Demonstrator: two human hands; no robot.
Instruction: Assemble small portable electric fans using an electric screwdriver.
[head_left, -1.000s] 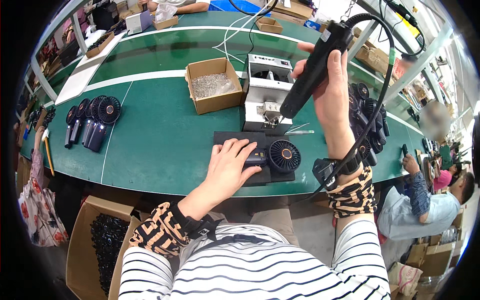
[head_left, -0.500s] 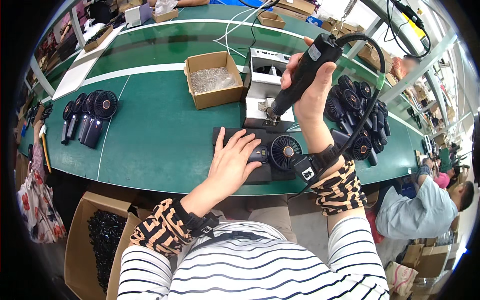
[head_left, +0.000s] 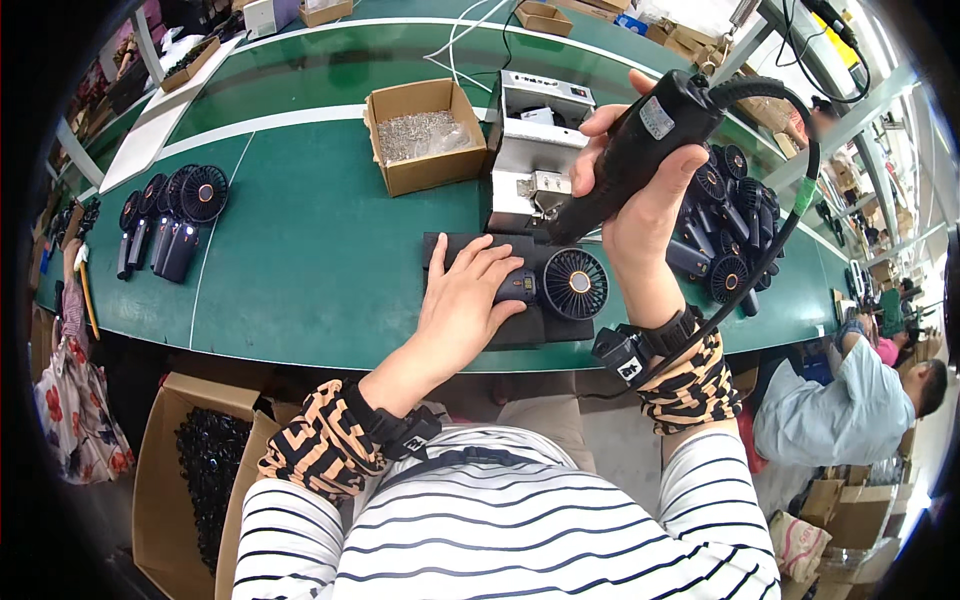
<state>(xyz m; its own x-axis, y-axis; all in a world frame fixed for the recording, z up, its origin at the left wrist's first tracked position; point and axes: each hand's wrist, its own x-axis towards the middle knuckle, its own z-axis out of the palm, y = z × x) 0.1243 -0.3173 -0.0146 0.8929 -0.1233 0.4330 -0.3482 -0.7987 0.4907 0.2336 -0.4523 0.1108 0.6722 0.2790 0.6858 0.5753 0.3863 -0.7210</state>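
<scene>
A black handheld fan (head_left: pixel 573 284) lies on its side on a black pad (head_left: pixel 440 247), its round grille to the right. My left hand (head_left: pixel 465 298) rests over the fan's handle, thumb on the near side and fingers on the far side. In my right hand (head_left: pixel 645 205) is a black electric screwdriver (head_left: pixel 640 145), tilted with its nose down to the left. Its nose is beside the front of a metal screw feeder (head_left: pixel 515 200), above the pad's far edge. I cannot make out the bit's tip or any screw on it.
An open cardboard box of small screws (head_left: pixel 425 140) stands left of the feeder. Several fans (head_left: pixel 175 220) lie at the left, and a pile of fans (head_left: pixel 735 220) at the right. The screwdriver's cable (head_left: pixel 800 200) loops past my right wrist. Below the table's edge stands a carton of black parts (head_left: pixel 215 480).
My right hand has drawn the screwdriver slightly right and nearer, its nose away from the feeder's front opening. My left hand stays on the fan.
</scene>
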